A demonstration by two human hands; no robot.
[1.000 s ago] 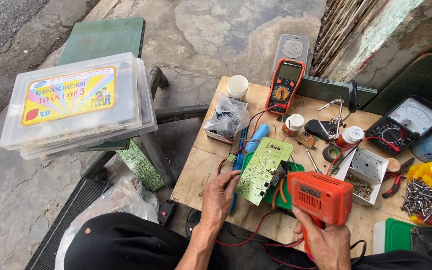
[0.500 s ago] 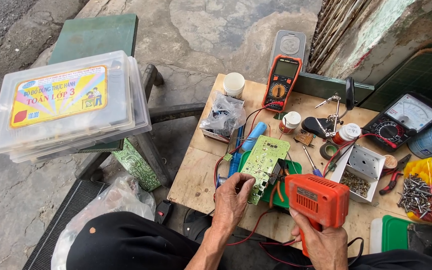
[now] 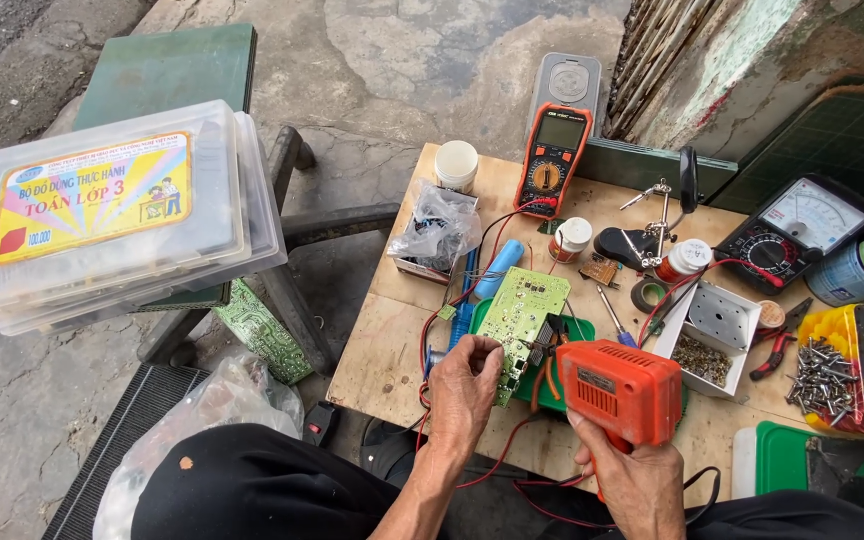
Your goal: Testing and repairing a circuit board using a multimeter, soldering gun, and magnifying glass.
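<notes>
Left hand [image 3: 464, 388] sits at the near edge of the green board [image 3: 522, 318], fingers curled together and pinching its near left corner, so the board lies tilted on the wooden table [image 3: 382, 350], just left of centre. Right hand [image 3: 632, 478] is clamped round the grip of the orange soldering gun [image 3: 620, 392], low and near, with the gun's nose pointing left at the board's right edge; whether the tip touches the board, I cannot tell. Under the board lies a green mat [image 3: 552, 385], and red wires [image 3: 452, 300] loop from the board's left side toward the far edge. A blue tube [image 3: 498, 268] lies just beyond the board. Further back stands the orange meter [image 3: 551, 160], upright against a grey case [image 3: 564, 85], with a white cup [image 3: 456, 164] to its left and a clear bag [image 3: 436, 228] of parts between cup and board. To the right: a clip stand [image 3: 658, 215], a white parts box [image 3: 712, 330], red pliers [image 3: 774, 352], a pile of screws [image 3: 824, 378] in a yellow tray, and a black dial meter [image 3: 797, 225] at the far right. Well left of the table, 2 stacked clear cases [image 3: 112, 215] with a yellow label rest on a green stool [image 3: 167, 70]. Another green circuit board [image 3: 264, 332] leans below them, and a plastic bag [image 3: 202, 420] lies on the ground nearby.
</notes>
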